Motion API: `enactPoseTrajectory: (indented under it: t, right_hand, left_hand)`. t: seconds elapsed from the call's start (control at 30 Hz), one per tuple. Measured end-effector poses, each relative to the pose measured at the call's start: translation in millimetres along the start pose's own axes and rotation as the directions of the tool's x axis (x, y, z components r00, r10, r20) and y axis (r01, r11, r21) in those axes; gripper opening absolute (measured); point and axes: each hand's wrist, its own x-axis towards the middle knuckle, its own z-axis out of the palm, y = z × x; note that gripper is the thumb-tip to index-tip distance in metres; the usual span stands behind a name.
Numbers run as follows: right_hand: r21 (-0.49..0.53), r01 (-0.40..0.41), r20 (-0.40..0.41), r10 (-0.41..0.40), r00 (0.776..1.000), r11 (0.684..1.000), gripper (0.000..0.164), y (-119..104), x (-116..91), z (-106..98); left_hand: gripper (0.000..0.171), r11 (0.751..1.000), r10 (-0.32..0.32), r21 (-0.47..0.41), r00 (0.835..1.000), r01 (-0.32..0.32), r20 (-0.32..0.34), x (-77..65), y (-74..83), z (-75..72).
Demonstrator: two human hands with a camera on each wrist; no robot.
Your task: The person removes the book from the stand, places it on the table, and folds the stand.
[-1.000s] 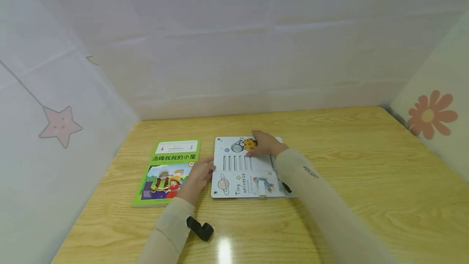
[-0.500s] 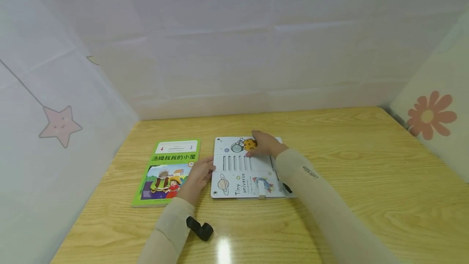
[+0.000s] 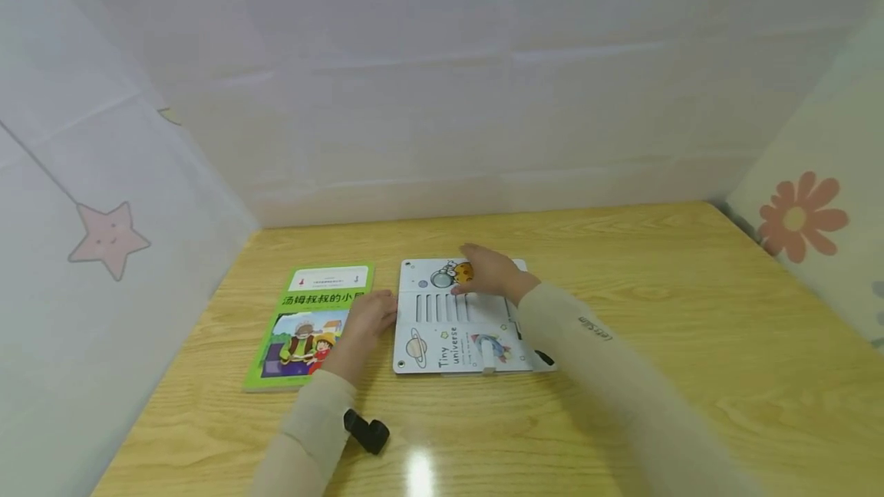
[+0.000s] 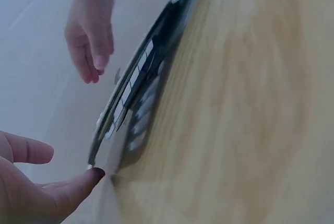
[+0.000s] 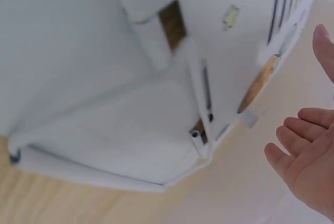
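Observation:
A white folding book stand printed "Tiny universe" lies flat mid-table, with a planet, an astronaut and several slots on it. At its left edge my left hand reaches in; in the left wrist view a straight finger touches the stand's edge and the thumb stays apart. Over the stand's upper right part is my right hand, thumb and fingers spread with nothing held. The right wrist view has this hand beside the stand, fingers loosely extended, and a white panel raised in front.
A green children's book lies left of the stand, partly covered by the left forearm. The wooden table meets a pale cloth wall at the back. A black camera mount sits on the left wrist.
My right hand has shifted slightly left over the stand. The left hand stays at the stand's left edge, and the head view has turned a little.

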Motion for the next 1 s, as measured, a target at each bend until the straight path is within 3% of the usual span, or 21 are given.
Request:
enactPoseTrajectory:
  t: [0.07,0.17,0.3,0.37,0.43,0.57,0.63,0.8,0.9,1.0]
  right_hand:
    - [-0.011,0.018,-0.007,-0.019,1.000,1.000,0.085,-2,-3,-5]
    - [-0.029,0.054,-0.020,-0.054,0.998,0.998,0.082,-5,-7,-13]
    - [-0.058,0.103,-0.030,-0.105,0.994,0.993,0.079,-7,-13,-25]
    - [-0.073,0.123,-0.040,-0.126,0.991,0.990,0.076,-8,-15,-32]
    - [-0.086,0.128,-0.057,-0.133,0.989,0.988,0.074,-9,-16,-38]
    - [-0.100,0.125,-0.094,-0.134,0.987,0.987,0.070,-9,-18,-50]
    - [-0.104,0.125,-0.105,-0.136,0.985,0.987,0.069,-9,-20,-56]
    - [-0.106,0.146,-0.136,-0.160,0.978,0.984,0.069,-4,-26,-68]
    - [-0.114,0.148,-0.164,-0.165,0.973,0.982,0.068,1,-29,-72]
    - [-0.117,0.147,-0.196,-0.168,0.966,0.982,0.068,8,-30,-74]
  left_hand:
    - [0.045,0.997,0.030,0.069,0.999,-0.032,0.022,-2.5,7.8,-1.6]
    - [0.046,0.974,0.082,0.207,0.995,-0.091,0.050,-6.8,21.2,-2.7]
    - [0.047,0.920,0.172,0.340,0.980,-0.195,0.097,-9.5,40.0,-0.2]
    - [0.048,0.878,0.233,0.402,0.965,-0.261,0.117,-8.1,48.4,2.4]
    - [0.049,0.810,0.306,0.485,0.943,-0.331,0.132,-6.4,56.1,5.8]
    - [0.052,0.649,0.406,0.639,0.898,-0.412,0.167,-3.0,70.0,11.8]
    - [0.054,0.580,0.431,0.692,0.883,-0.431,0.188,-1.7,75.9,13.7]
    - [0.059,0.434,0.471,0.775,0.849,-0.459,0.239,1.5,84.4,14.3]
    - [0.062,0.333,0.498,0.818,0.824,-0.469,0.270,4.7,83.4,12.7]
    - [0.067,0.245,0.504,0.852,0.811,-0.463,0.296,7.5,79.1,9.5]
